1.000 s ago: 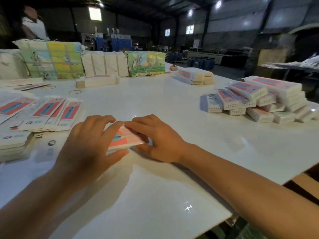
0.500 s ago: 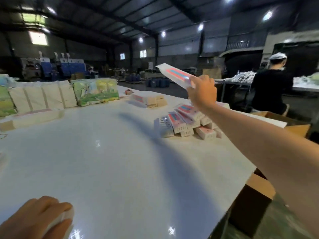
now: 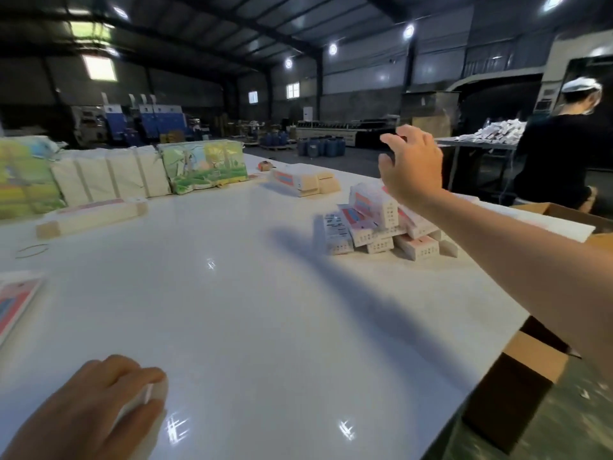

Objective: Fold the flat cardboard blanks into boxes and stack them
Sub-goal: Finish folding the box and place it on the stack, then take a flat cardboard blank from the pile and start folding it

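Head view: right hand (image 3: pixel 411 167) up above the pile of boxes (image 3: pixel 378 224) at the table's (image 3: pixel 252 310) right side, fingers spread loose, holding nothing. Left hand (image 3: pixel 99 403) low at the near edge, fingers curled round a white blank (image 3: pixel 147 393) against the table. More flat blanks (image 3: pixel 15 303) lie at far left.
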Tool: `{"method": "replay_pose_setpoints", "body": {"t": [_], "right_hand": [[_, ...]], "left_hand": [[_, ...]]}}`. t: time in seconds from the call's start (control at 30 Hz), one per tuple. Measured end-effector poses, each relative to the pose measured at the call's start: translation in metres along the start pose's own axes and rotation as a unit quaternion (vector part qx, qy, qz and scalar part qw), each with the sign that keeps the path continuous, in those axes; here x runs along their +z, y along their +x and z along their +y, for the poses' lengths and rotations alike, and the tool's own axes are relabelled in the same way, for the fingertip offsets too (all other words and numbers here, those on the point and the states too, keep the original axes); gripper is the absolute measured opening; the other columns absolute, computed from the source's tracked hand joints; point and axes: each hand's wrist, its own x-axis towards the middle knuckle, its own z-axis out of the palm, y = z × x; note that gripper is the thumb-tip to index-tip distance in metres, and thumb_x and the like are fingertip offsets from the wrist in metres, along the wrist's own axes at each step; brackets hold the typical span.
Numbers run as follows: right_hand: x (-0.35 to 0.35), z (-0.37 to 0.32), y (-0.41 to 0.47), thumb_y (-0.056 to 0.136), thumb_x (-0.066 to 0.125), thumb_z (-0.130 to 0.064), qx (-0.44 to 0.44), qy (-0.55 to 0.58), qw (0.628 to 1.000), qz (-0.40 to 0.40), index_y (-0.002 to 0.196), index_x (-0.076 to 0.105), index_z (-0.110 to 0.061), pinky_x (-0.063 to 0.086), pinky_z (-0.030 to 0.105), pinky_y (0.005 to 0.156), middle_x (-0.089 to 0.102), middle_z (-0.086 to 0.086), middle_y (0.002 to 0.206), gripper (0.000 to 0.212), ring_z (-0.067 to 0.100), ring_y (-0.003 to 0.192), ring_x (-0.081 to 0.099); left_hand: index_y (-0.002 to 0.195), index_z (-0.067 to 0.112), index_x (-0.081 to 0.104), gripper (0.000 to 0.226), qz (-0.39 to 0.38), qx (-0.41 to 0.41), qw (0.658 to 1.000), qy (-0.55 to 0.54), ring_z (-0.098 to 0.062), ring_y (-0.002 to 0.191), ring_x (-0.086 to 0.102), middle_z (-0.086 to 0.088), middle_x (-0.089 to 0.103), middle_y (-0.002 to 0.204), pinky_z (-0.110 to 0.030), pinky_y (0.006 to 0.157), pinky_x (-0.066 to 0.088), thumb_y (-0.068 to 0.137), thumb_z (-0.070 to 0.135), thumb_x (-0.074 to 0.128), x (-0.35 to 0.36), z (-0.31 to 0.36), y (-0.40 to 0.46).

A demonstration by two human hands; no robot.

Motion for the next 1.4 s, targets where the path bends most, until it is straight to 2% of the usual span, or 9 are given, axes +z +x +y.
{"method": "replay_pose_setpoints", "body": {"t": [0.17,0.37,0.6,0.73,0.87,0.97,1.07,1.2,1.4], "right_hand": [[0.001,-0.132,-0.071,0.092,0.05,-0.02,-0.198,0.201,0.955,-0.089,0.11,0.069,-0.018,0.046,0.038,0.089,0.066,0.005,0.114,0.026,0.024,0.104,0.056],[0.047,-0.2,-0.182,0.092,0.047,-0.022,-0.267,0.15,0.889,-0.341,0.093,0.068,-0.016,0.047,0.036,0.08,0.064,0.008,0.107,0.022,0.03,0.099,0.054],[0.063,-0.195,-0.198,0.092,0.049,-0.024,-0.283,0.175,0.891,-0.309,0.093,0.07,-0.015,0.045,0.033,0.075,0.063,0.005,0.106,0.023,0.026,0.096,0.053],[0.063,-0.194,-0.199,0.093,0.05,-0.027,-0.284,0.193,0.895,-0.285,0.085,0.07,-0.017,0.042,0.031,0.073,0.065,0.001,0.104,0.024,0.027,0.095,0.055],[0.063,-0.194,-0.199,0.091,0.057,-0.021,-0.288,0.205,0.891,-0.285,0.082,0.071,-0.021,0.046,0.033,0.074,0.067,0.001,0.1,0.017,0.027,0.092,0.056],[0.062,-0.194,-0.198,0.089,0.059,-0.015,-0.277,0.219,0.891,-0.285,0.091,0.074,-0.016,0.046,0.035,0.075,0.066,0.004,0.1,0.015,0.03,0.093,0.056],[0.063,-0.194,-0.198,0.089,0.06,-0.015,-0.275,0.232,0.89,-0.281,0.085,0.073,-0.013,0.048,0.038,0.076,0.067,0.005,0.095,0.014,0.031,0.09,0.058],[0.066,-0.195,-0.198,0.089,0.06,-0.016,-0.277,0.237,0.889,-0.276,0.082,0.072,-0.014,0.049,0.041,0.077,0.066,0.005,0.093,0.014,0.031,0.089,0.057],[0.063,-0.196,-0.199,0.087,0.063,-0.014,-0.273,0.241,0.888,-0.28,0.081,0.072,-0.014,0.049,0.042,0.075,0.066,0.004,0.093,0.011,0.031,0.087,0.057]], "left_hand": [[0.087,0.032,0.058,0.032,-0.05,-0.086,0.995,-0.009,-0.003,0.085,0.046,0.017,0.05,0.085,-0.028,0.069,0.046,0.074,0.051,0.036,-0.029,0.039,0.001],[0.097,0.023,0.067,0.019,-0.029,-0.071,0.997,-0.001,-0.012,0.096,0.048,0.007,0.058,0.099,-0.025,0.079,0.04,0.091,0.03,0.051,-0.025,0.035,-0.005],[0.105,0.02,0.068,0.024,-0.034,-0.094,0.995,-0.021,-0.019,0.102,0.049,-0.002,0.06,0.105,-0.035,0.084,0.043,0.092,0.03,0.052,-0.02,0.033,-0.004],[0.09,0.013,0.07,0.02,-0.023,-0.239,0.952,-0.193,-0.022,0.086,0.058,-0.004,0.064,0.089,-0.038,0.08,0.049,0.089,0.024,0.053,-0.042,0.021,0.015],[0.097,0.019,0.065,0.02,0.019,-0.33,0.943,-0.031,-0.021,0.09,0.056,0.0,0.06,0.1,-0.029,0.07,0.042,0.089,0.026,0.049,-0.085,-0.054,0.058],[0.108,0.011,0.055,0.031,-0.042,-0.456,0.884,0.09,-0.028,0.104,0.049,-0.011,0.054,0.117,-0.035,0.077,0.039,0.088,0.033,0.049,-0.097,-0.12,0.067],[0.123,0.009,0.048,0.064,-0.115,-0.542,0.83,0.062,-0.031,0.114,0.049,-0.015,0.053,0.125,-0.039,0.096,0.039,0.084,0.06,0.051,-0.086,-0.162,0.054],[0.122,0.013,0.052,0.071,-0.13,-0.544,0.827,0.045,-0.03,0.11,0.053,-0.009,0.059,0.12,-0.046,0.101,0.037,0.077,0.068,0.055,-0.072,-0.181,0.04],[0.117,0.013,0.052,0.055,-0.076,-0.532,0.836,0.109,-0.029,0.104,0.051,-0.009,0.057,0.109,-0.038,0.079,0.039,0.082,0.055,0.055,-0.075,-0.179,0.038]]}}
